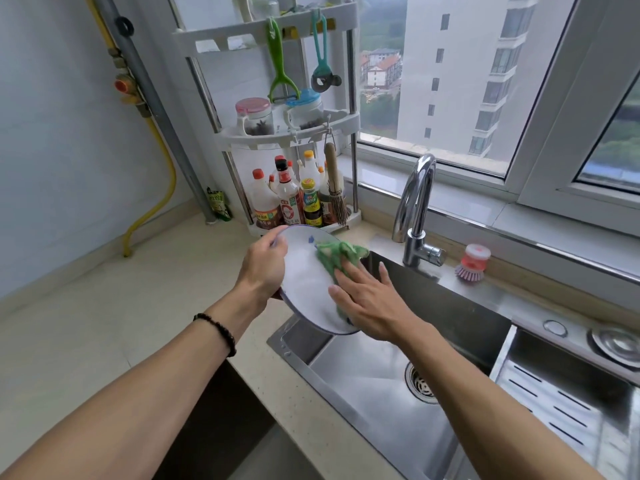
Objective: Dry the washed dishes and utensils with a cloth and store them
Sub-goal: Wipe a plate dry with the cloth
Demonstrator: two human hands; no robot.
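left hand (265,268): we grip the plate by its left rim, fingers curled round the edge, thumb on the near face, rest behind it. Beaded bracelet (217,332) on that wrist.
right hand (367,294): fingers straight and spread, we press the cloth flat against the plate's face. Nothing pinched, just palm-and-finger pressure.
plate (304,282): white with a thin blue rim, tilted up on edge, held in the air above the sink's left end and the counter edge. Not touching either.
cloth (337,258): green, bunched, on the plate's upper right part, partly under our right fingers.
sink (377,386): stainless, drain visible in the bottom, slotted tray section at the right.
faucet (417,209): chrome gooseneck behind the sink, right of the plate.
dish brush (472,263): red and pink, on the sink ledge right of the faucet.
rack (287,133): white tiered shelf in the corner behind the plate; sauce bottles (294,199) on the bottom tier, jars above, peelers hanging from the top.
counter (104,306): pale stone, left of the sink.
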